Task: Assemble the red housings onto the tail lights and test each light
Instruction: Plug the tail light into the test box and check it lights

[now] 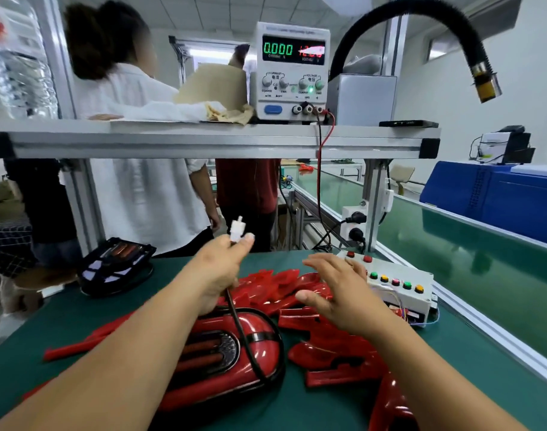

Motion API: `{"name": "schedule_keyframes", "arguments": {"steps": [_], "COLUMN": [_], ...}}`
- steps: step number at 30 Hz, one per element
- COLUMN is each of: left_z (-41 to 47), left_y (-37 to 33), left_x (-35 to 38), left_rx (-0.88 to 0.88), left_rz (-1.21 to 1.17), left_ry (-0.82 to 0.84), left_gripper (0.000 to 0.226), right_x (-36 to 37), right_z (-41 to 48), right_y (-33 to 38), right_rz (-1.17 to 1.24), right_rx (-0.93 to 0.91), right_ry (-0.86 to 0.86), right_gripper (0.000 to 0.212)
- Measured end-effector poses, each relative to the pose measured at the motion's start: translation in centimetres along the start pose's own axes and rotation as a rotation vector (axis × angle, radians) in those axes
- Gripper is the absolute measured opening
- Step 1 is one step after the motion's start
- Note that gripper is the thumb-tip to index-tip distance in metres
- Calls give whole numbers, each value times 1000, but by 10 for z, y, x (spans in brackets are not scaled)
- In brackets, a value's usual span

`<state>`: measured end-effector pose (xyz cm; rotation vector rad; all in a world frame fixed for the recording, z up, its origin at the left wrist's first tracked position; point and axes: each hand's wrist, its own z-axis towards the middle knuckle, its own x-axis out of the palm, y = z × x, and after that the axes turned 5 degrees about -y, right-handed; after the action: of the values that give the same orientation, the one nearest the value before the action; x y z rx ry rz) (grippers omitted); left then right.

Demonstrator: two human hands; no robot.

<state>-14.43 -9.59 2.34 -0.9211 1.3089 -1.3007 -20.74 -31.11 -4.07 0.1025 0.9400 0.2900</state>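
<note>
Head view shows us our left hand (222,269) pinching a small white plastic connector (236,230) on a black cable (244,337), which runs down to the glossy, rounded tail light (234,362) on the green mat (79,321). Our right hand (334,290) hovers spread and empty over the shiny red housings (328,346).

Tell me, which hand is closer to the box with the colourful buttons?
Right. The right hand hovers open beside the button box; the left hand is farther off, pinching a white plug.

Raised left hand (224,265) pinches a white connector (236,230); right hand (336,289) hovers, fingers spread.
</note>
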Motion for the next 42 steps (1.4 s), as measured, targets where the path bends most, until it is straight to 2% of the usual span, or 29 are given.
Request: {"name": "schedule_keyframes", "arguments": {"steps": [2, 3, 5, 7, 10, 14, 17, 21, 24, 27, 29, 31, 36, 40, 42], "left_z": [-5, -11, -25, -45, -77, -98, -100, -100, -99, -99, -100, -102, -101, -99, -94], "left_y": [4, 8, 19, 34, 59, 87, 90, 85, 81, 82, 81, 78, 56, 25, 14], "left_x": [-19, -31, -56, -83, -111, -123, -122, -114, -114, -117, -119, -120, -138, -155, -151], "left_rx": [-54, -60, -40, -39, -129, -246, -311, -329, -340, -349, -338, -335, -270, -80, 73], "left_rz": [-197, -218, -92, 28, -7, 3, -36, -53, -99, -134, -138, -143, -188, -225, -351], "left_ry": [-30, -37, -72, -87, -96, -177, -186, -169, -158, -131, -113, -77, 18, -19, -164], "left_gripper": [26, 28, 30, 27, 15, 12, 16, 17, 17, 25, 26, 26, 21, 10, 11], "right_x": [-3, -6, -11, -14, -2, 31, 43, 46, 42, 37, 34, 27, -8, -49, -68], "right_z": [4, 7, 15, 21, 24, 26, 30, 35, 38, 38, 36, 35, 34, 28, 23], "right_y": [4, 7, 17, 33, 62, 89, 95, 93, 91, 91, 91, 93, 89, 82, 86], "right_rz": [18, 28, 26, 18, 73, 178, 352, 518, 718, 757, 773, 790, 888, 1133, 1322], "right_rx": [15, 26, 57, 95, 117, 201, 382, 466, 514, 468, 429, 399, 385, 473, 570], "right_ry": [-1, -4, 28, 145, 312, 464, 519, 564, 616, 670, 661, 640, 520, 192, -11], "right_gripper": [67, 55, 36, 28, 29, 49, 52, 63, 58, 45, 32, 29, 43, 44, 32]}}
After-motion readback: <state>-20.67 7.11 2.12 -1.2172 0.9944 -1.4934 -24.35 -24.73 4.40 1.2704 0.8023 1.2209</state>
